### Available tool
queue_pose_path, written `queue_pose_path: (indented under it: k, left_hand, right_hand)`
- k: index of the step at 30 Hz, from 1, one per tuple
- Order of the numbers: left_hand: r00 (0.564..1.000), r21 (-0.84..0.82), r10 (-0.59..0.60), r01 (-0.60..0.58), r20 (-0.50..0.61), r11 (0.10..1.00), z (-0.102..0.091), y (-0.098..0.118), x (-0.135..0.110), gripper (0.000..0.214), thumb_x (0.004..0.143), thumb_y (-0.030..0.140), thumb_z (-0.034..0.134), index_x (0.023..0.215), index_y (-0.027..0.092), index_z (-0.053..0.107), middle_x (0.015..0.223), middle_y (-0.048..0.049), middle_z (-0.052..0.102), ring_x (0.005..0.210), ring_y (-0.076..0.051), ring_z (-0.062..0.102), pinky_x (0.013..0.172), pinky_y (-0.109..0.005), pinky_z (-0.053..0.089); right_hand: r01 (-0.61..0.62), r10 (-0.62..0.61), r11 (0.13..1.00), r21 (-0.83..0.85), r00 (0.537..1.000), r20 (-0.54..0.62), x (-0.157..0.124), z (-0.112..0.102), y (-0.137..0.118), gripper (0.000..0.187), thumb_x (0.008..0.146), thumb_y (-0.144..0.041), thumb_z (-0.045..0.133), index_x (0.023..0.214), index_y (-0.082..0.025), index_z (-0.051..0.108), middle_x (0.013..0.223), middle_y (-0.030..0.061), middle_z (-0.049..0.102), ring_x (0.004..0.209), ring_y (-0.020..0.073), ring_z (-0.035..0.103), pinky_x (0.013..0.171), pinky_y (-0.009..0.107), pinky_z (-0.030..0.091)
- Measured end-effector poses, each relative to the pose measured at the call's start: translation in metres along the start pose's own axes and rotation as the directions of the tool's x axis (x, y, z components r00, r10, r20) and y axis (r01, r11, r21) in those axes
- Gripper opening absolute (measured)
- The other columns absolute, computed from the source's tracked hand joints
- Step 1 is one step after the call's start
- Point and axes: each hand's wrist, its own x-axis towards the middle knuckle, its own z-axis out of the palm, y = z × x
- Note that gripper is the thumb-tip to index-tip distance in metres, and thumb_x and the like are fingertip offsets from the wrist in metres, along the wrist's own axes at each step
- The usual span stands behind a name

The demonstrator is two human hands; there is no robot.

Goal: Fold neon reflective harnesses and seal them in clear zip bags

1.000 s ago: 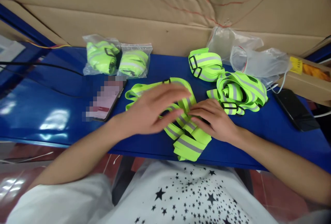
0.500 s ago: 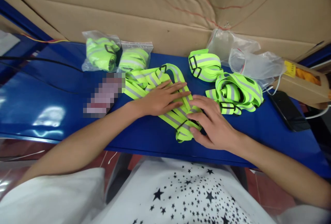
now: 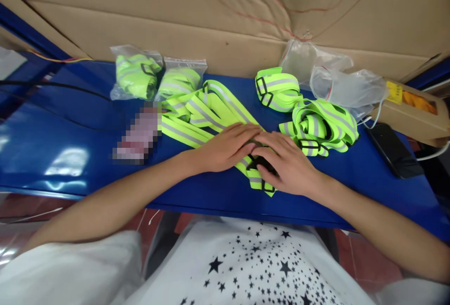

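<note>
A loose heap of neon-yellow reflective strap (image 3: 211, 108) with a grey stripe and black buckles lies across the middle of the blue table. My left hand (image 3: 230, 148) rests over the strap with its fingers together and curled round it. Fingertip to fingertip with it, my right hand (image 3: 288, 162) bends round the same strap near a dark buckle part. Below the hands, a short strap end with a black buckle (image 3: 267, 186) sticks out. My fingers hide the piece of strap between them.
Two clear bags of strap (image 3: 137, 77) stand at the back left, beside a blurred-out object (image 3: 138, 136). Right of my hands lie a rolled strap (image 3: 279, 88) and a looser bundle (image 3: 325, 124). Beyond are clear plastic bags (image 3: 348, 84), a black phone (image 3: 393, 150) and a cardboard box (image 3: 418, 112).
My left hand has slid right and its spread fingers have closed on the strap, meeting my right hand. The strap heap has shifted and straightened, and its buckled end has moved right.
</note>
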Motion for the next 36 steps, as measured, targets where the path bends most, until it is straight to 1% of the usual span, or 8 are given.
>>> queue_pose_path:
  k: [6,9,13,19,24,28,31,36]
  left_hand:
    - [0.970,0.213,-0.042,-0.010,0.239,0.977,-0.007,-0.017,-0.003,0.054,0.110,0.044,0.037,0.162,0.027,0.034,0.172,-0.0103,0.022,0.160,-0.028,0.022,0.130,-0.054,0.015]
    - [0.964,0.226,-0.042,-0.019,0.261,0.974,-0.015,-0.025,-0.003,0.056,0.109,0.046,0.039,0.162,0.029,0.032,0.173,-0.0103,0.020,0.160,-0.027,0.022,0.130,-0.053,0.017]
    - [0.975,0.236,-0.042,-0.012,0.219,0.972,-0.019,-0.030,-0.003,0.056,0.107,0.046,0.046,0.160,0.028,0.039,0.170,-0.0121,0.029,0.156,-0.030,0.031,0.128,-0.053,0.023]
    - [0.999,0.249,0.002,-0.015,0.054,0.968,-0.012,-0.007,-0.003,0.044,0.107,0.018,0.034,0.147,0.018,0.055,0.159,-0.0148,0.048,0.150,-0.028,0.041,0.128,-0.053,0.026]
    - [0.972,0.121,0.103,-0.131,0.210,0.984,0.005,0.015,-0.004,0.056,0.109,0.040,0.041,0.159,0.016,0.037,0.166,-0.0157,0.036,0.157,-0.027,0.030,0.130,-0.051,0.021]
    - [0.961,0.178,0.055,-0.107,0.273,0.978,0.004,0.003,-0.004,0.060,0.109,0.047,0.039,0.163,0.021,0.030,0.172,-0.0127,0.021,0.161,-0.029,0.019,0.131,-0.055,0.011]
    - [0.965,0.198,0.020,-0.074,0.261,0.978,-0.002,-0.009,-0.004,0.058,0.109,0.045,0.040,0.163,0.027,0.030,0.173,-0.0113,0.016,0.161,-0.029,0.015,0.131,-0.055,0.011]
    - [0.979,0.189,0.054,-0.091,0.195,0.978,-0.007,-0.007,-0.003,0.052,0.107,0.027,0.046,0.158,0.026,0.040,0.173,-0.0129,0.015,0.161,-0.030,0.016,0.130,-0.056,0.015]
  right_hand:
    - [-0.036,0.037,0.999,0.030,0.999,-0.021,-0.002,-0.009,0.002,0.019,0.100,-0.033,0.060,0.104,-0.016,0.069,0.102,0.0093,0.074,0.097,0.0251,0.067,0.082,0.038,0.051]
    - [0.036,-0.014,0.994,0.107,0.979,-0.202,-0.004,-0.017,-0.003,0.015,0.095,-0.030,0.064,0.086,-0.020,0.067,0.079,0.0035,0.070,0.073,0.0185,0.063,0.068,0.034,0.047]
    - [0.055,-0.043,0.997,0.061,0.983,-0.180,-0.005,-0.022,-0.006,0.020,0.096,-0.024,0.061,0.077,-0.021,0.066,0.065,-0.0007,0.062,0.060,0.0149,0.055,0.059,0.032,0.040]
    - [-0.102,0.098,0.983,0.154,0.995,0.029,0.001,-0.015,0.004,0.026,0.102,-0.027,0.049,0.089,-0.016,0.069,0.089,0.0075,0.070,0.083,0.0202,0.061,0.078,0.037,0.043]
    - [-0.037,0.022,0.994,0.101,0.989,0.147,0.004,-0.020,0.001,0.037,0.106,-0.033,0.044,0.087,-0.016,0.070,0.084,0.0060,0.070,0.083,0.0204,0.061,0.079,0.039,0.040]
    - [-0.066,0.032,0.992,0.106,0.953,0.300,-0.005,-0.036,0.000,0.037,0.108,-0.042,0.047,0.122,-0.017,0.070,0.120,0.0108,0.073,0.114,0.0267,0.063,0.096,0.045,0.045]
    - [-0.111,0.074,0.989,0.098,0.943,0.323,-0.018,-0.048,0.005,0.048,0.105,-0.044,0.054,0.149,-0.024,0.054,0.149,0.0091,0.060,0.137,0.0288,0.052,0.111,0.051,0.044]
    - [-0.110,0.089,0.992,0.067,0.961,0.261,-0.026,-0.049,0.004,0.049,0.102,-0.038,0.061,0.148,-0.022,0.056,0.144,0.0104,0.064,0.130,0.0303,0.058,0.110,0.053,0.051]
